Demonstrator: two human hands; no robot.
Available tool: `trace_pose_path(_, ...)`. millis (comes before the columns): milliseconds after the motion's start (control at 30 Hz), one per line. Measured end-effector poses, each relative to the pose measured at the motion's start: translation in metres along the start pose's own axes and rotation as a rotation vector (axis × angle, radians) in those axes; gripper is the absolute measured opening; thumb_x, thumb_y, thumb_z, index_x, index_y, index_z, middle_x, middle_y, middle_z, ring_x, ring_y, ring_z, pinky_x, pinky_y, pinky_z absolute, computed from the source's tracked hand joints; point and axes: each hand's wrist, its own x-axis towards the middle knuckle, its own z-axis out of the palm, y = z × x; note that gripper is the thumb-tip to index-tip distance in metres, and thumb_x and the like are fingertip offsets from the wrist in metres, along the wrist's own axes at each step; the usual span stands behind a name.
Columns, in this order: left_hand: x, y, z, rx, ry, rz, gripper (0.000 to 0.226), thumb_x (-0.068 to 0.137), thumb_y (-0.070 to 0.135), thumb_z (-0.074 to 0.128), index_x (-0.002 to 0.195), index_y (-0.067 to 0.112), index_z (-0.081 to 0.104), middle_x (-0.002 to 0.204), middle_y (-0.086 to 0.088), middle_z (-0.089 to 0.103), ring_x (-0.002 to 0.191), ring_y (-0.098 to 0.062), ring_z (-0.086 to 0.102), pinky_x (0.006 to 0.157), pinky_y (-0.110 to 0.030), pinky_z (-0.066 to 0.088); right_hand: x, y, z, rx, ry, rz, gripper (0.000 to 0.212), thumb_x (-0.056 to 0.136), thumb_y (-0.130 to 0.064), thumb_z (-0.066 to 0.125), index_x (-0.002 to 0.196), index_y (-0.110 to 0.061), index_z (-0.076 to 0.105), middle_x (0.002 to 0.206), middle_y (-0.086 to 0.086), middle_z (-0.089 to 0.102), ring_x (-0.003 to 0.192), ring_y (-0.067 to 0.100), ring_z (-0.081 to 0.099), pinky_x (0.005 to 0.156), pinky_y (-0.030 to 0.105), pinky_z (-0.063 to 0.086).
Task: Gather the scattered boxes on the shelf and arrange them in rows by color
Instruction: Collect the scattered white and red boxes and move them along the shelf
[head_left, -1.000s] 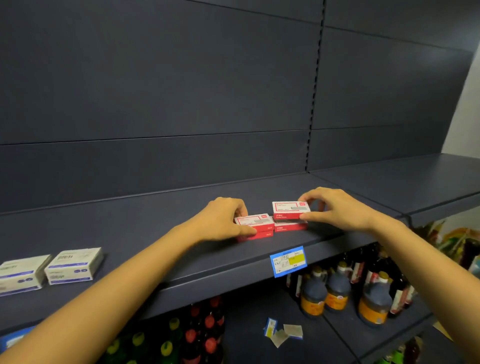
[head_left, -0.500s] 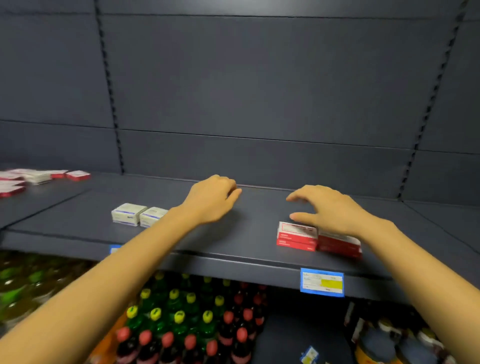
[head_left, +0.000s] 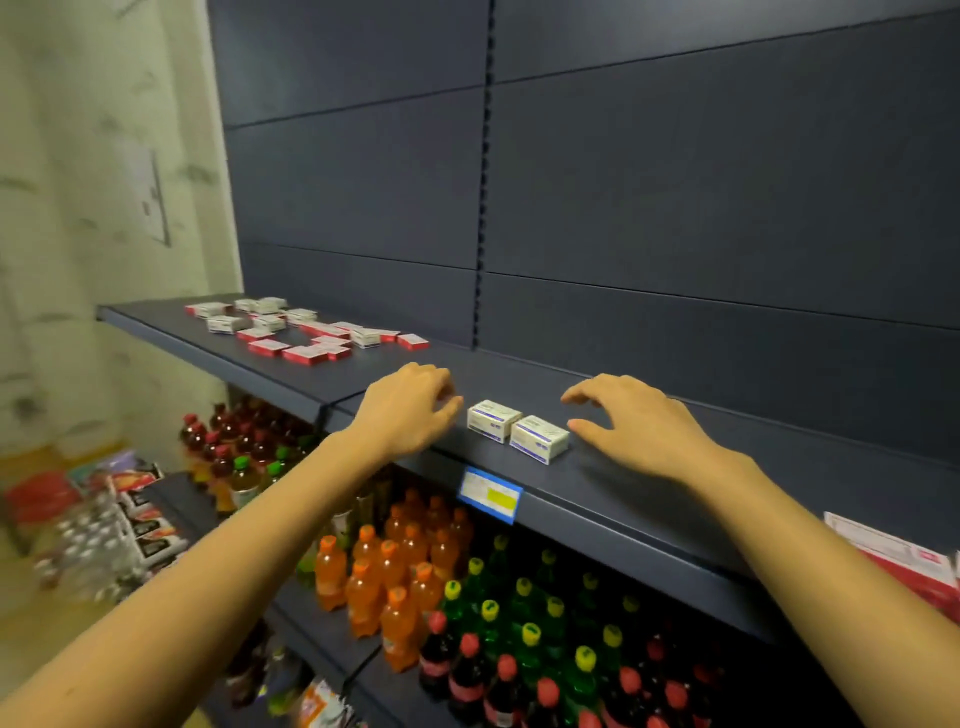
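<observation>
Both hands have swung leftward since half a second ago, off the red pair and onto either side of the two white boxes, which then lay beyond the left hand.

The dark grey shelf (head_left: 649, 499) runs from far left to lower right, backed by panels of the same colour. Below it stand rows of bottles (head_left: 415, 582): orange ones, green ones with yellow caps, dark ones with red caps.

The left hand (head_left: 410, 410) hovers over the shelf with fingers loosely curled, gripping nothing, its thumb tip near the left white box (head_left: 493, 420) but apart from it. The right hand (head_left: 634, 423) is spread wide with fingers bent, also holding nothing. Its thumb tip sits just beside the right white box (head_left: 539, 438), and contact cannot be told.

At the shelf's far left end lies a scatter of red and white boxes (head_left: 306, 327), unsorted. A red box (head_left: 904, 561) shows at the right edge, partly cut off.

The white pair sit side by side near the front lip, touching. A blue price label (head_left: 490, 493) hangs on the lip below them.
</observation>
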Motion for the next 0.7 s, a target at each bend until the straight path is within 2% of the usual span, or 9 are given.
trace_pose_path(400,-0.007,-0.179,-0.023,0.031,-0.04,-0.128,0.029,0.091,0.04,0.046,0.105,0.018,0.058,0.11,-0.002,0.062,0.101,-0.019,0.056,0.085,-0.038,0.05,0.106,-0.131,0.063,0.032,-0.084,-0.029,0.033,0.094,-0.036,0.046,0.126,-0.03,0.05,0.131,-0.009,0.052,0.122,0.015,0.046,0.094,0.037,0.042)
trace_pose_path(700,0.001,-0.293,-0.029,0.022,-0.07,-0.111,0.029,0.091,0.04,0.047,0.105,0.017,0.057,0.11,-0.004,0.062,0.099,-0.019,0.056,0.08,-0.035,0.048,0.176,-0.21,0.115,0.108,-0.076,0.047,0.03,0.093,-0.034,0.049,0.122,-0.029,0.053,0.126,-0.007,0.057,0.113,0.015,0.053,0.089,0.034,0.042)
